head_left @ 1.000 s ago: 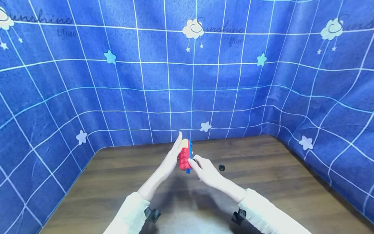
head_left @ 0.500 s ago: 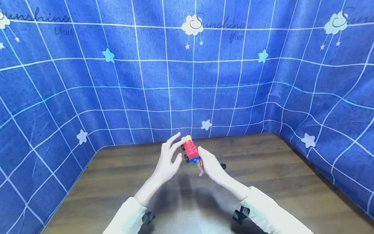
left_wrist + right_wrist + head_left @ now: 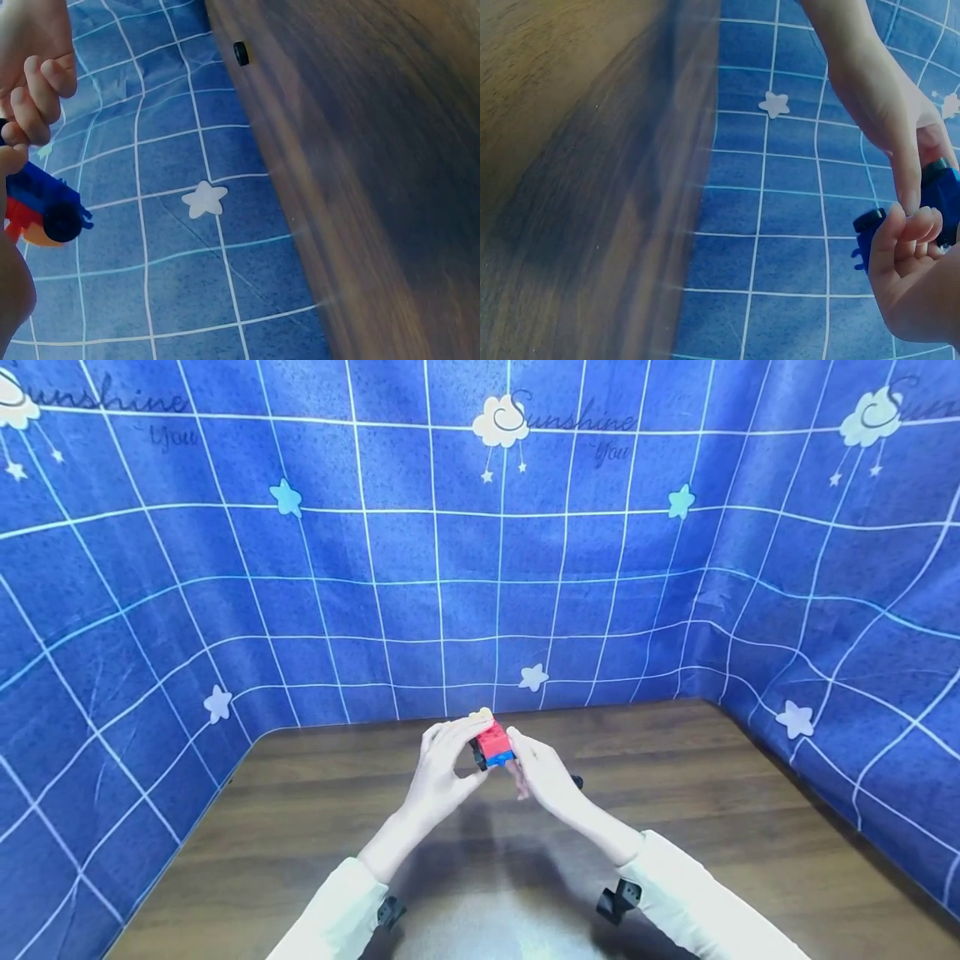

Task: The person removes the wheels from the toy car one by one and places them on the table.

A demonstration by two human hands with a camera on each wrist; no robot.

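A small toy car (image 3: 494, 740) built of blocks is held above the table between both hands. It has a red block body, a yellow piece at the far end, a blue base and black wheels. My left hand (image 3: 438, 772) grips its left side, fingers over the top and thumb low by a black wheel (image 3: 62, 222). On the other side my right hand (image 3: 546, 774) holds the car, thumb along the red body and fingers curled beneath. The blue base (image 3: 946, 206) shows past the fingers in the right wrist view. The right-side wheels are hidden in the head view.
A loose black wheel (image 3: 241, 53) rests on the brown wooden table (image 3: 315, 810), partly behind the right hand in the head view. A blue gridded curtain (image 3: 390, 552) with stars and clouds stands along the table's back and sides.
The car has turned from upright to more level, its red studs facing up. My left hand came off it with fingers spread, then took hold of its left side. My right hand keeps holding it.
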